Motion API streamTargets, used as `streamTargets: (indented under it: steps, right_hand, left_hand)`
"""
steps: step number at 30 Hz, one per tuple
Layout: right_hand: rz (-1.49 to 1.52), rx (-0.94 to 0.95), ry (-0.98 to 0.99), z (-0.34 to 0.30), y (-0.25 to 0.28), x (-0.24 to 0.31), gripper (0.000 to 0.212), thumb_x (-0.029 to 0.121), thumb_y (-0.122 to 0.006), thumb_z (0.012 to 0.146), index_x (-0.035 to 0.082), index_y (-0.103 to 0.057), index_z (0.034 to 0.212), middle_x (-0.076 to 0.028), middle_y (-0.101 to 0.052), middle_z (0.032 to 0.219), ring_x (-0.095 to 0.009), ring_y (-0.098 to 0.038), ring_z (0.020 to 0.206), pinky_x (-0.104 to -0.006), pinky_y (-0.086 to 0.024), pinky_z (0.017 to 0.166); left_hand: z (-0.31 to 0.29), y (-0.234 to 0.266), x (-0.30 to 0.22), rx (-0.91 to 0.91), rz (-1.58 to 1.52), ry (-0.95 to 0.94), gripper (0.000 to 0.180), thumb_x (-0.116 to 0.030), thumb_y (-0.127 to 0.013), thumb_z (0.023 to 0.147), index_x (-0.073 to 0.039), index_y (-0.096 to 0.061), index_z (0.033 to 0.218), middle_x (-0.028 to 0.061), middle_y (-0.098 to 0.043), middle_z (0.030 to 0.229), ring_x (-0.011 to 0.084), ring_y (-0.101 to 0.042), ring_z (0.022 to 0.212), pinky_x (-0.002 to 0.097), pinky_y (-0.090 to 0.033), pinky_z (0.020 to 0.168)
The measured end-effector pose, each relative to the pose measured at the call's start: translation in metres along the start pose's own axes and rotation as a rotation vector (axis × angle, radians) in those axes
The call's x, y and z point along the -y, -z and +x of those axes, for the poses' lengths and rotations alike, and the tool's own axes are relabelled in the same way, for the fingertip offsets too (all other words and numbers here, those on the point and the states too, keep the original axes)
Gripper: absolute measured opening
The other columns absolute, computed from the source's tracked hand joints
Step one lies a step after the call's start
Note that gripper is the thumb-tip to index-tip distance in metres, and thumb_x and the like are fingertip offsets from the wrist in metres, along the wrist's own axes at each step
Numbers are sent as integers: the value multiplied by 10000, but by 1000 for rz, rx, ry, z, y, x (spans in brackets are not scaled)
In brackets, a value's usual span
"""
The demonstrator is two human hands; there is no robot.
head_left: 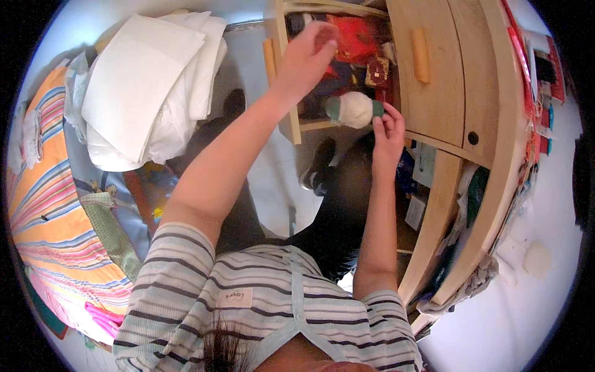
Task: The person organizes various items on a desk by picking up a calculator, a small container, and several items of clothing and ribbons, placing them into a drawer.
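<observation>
My right hand [389,127] holds a spool of cream yarn [356,110] by its right end, thumb and fingers pinched on the green part. Both ends of the spool are green, and it lies sideways over the near edge of an open wooden drawer [290,93]. Above the drawer's left side is my left hand [316,48], its fingers curled in toward the thumb. It is slightly blurred, and whatever those fingers hold cannot be made out. Beneath the hands, the drawer contains a red packet [359,38], a small patterned gold-and-dark box [377,72] and dark items.
At the left, white sheets [142,80] are piled beside a striped orange cloth [52,204]. A wooden cabinet front [427,68] with a handle stands right of the drawer. Open shelves [434,229] below it hold packets and papers. My shoe [316,170] shows on the floor.
</observation>
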State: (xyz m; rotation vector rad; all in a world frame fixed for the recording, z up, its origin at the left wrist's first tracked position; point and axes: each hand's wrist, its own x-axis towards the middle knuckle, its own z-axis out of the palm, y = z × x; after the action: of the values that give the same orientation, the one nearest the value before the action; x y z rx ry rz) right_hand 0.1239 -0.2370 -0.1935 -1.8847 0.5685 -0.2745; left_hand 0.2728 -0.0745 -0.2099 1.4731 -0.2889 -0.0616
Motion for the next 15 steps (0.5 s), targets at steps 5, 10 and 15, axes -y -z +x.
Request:
streamTargets:
  steps: [5, 10, 15]
  right_hand:
    - [460, -132, -61, -48, 29, 61, 319, 31, -500, 862, -2, -431, 1172, -62, -543, 1032, -126, -521, 945, -251, -408, 858]
    - [105, -131, 198, -121, 54, 141, 354, -89, -523, 804, 2, -425, 1132, -85, -513, 1041, -168, -502, 1038, -278, -426, 858]
    - [-275, -483, 586, -166, 120, 205, 329, -39, -544, 806, 15, -421, 1107, -106, -521, 1067, -129, -525, 896, -232, -434, 763]
  left_hand:
    - [-5, -35, -13, 436, -514, 425, 264, -252, -483, 895, -47, -536, 1053, 85, -627, 953, 175, -598, 880, 297, -455, 802]
    - [-11, -9, -4, 396, -394, 317, 337, -292, -499, 856, -45, -539, 1082, 108, -618, 1003, 179, -593, 904, 296, -449, 832]
    - [-15, -19, -3, 377, -324, 396, 344, -296, -468, 874, -39, -520, 1096, 113, -605, 1015, 186, -583, 936, 295, -442, 848]
